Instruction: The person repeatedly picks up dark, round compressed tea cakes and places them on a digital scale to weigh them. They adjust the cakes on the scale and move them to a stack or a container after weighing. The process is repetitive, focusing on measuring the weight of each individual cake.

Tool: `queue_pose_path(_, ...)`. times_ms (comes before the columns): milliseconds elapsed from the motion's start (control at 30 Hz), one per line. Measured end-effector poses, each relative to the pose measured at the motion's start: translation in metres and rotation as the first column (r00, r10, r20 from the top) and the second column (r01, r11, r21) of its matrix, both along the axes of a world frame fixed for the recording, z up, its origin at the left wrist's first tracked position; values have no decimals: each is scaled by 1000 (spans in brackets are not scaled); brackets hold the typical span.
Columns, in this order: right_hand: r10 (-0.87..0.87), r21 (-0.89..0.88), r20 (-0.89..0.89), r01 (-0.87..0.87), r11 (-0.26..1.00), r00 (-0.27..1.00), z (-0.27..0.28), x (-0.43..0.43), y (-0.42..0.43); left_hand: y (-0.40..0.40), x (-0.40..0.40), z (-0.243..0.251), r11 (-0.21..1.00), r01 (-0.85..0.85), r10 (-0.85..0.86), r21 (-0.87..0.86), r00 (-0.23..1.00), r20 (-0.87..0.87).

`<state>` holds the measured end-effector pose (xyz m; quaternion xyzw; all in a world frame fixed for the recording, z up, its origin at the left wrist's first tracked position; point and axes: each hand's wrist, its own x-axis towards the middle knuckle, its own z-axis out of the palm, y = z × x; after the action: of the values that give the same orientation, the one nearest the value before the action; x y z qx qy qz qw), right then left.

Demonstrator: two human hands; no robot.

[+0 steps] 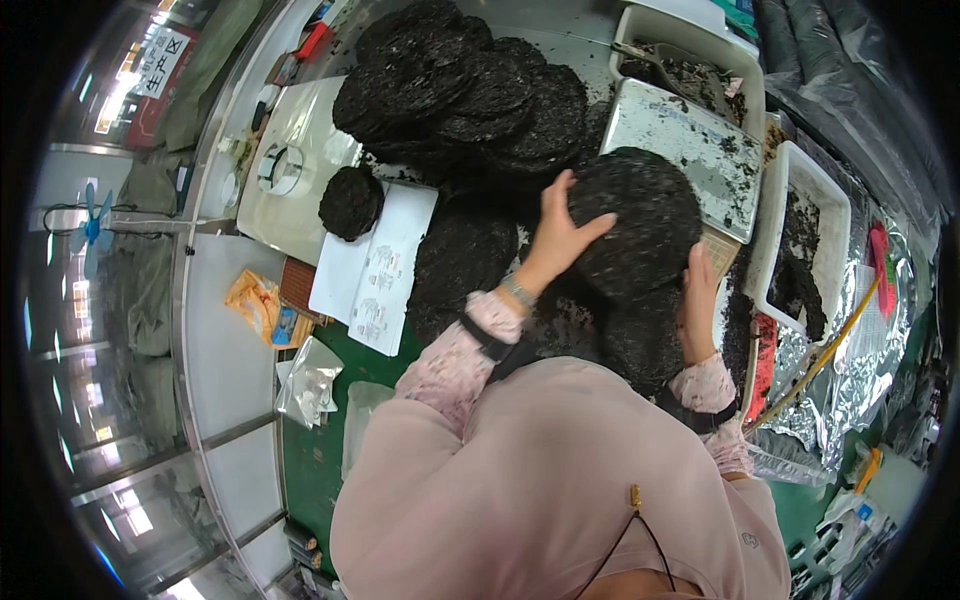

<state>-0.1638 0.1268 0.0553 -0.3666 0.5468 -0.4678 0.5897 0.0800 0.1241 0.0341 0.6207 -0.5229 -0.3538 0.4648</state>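
Note:
A round, dark pressed cake of leafy material [637, 221], slightly blurred, is held between my two hands. My left hand [559, 244] grips its left rim, with the thumb lying over the near face. On the opposite side, my right hand [699, 300] presses against the lower right edge; part of its fingers is hidden. Below the held cake lie more dark cakes [645, 337]. Just beyond it is a metal-topped platform [675, 142], like a bench scale, strewn with dark crumbs. Another large cake [472, 247] lies left of my left forearm.
Overlapping dark cakes [450, 82] are piled at the back. A small dark cake [351, 204] rests on printed white paper sheets [382, 289] at left. White plastic bins [765, 247] with dark fragments stand right, near a yellow stick [832, 345] and silver foil [810, 409].

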Motion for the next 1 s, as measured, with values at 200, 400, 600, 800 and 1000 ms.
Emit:
queue_pose_path(200, 278, -35, 5, -277, 960, 961, -8, 20, 26, 116, 122, -20, 907, -371, 416, 202, 708, -571)
queue_pose_path(400, 152, 166, 42, -157, 974, 988, -51, -47, 50, 139, 176, -120, 597, -671, 801, 440, 463, -380)
queue_pose_path(600, -4, 338, -259, 94, 936, 966, -105, -129, 146, 125, 171, -152, 553, -733, 831, 397, 521, -195)
queue_pose_path(800, -58, 475, -428, 279, 835, 902, -157, -142, 209, 115, 168, -108, 405, -747, 855, 528, 514, 72)
queue_pose_path(1000, -125, 604, -132, 180, 777, 983, -138, -106, 169, 83, 81, -64, 937, -240, 335, -254, 824, 457)
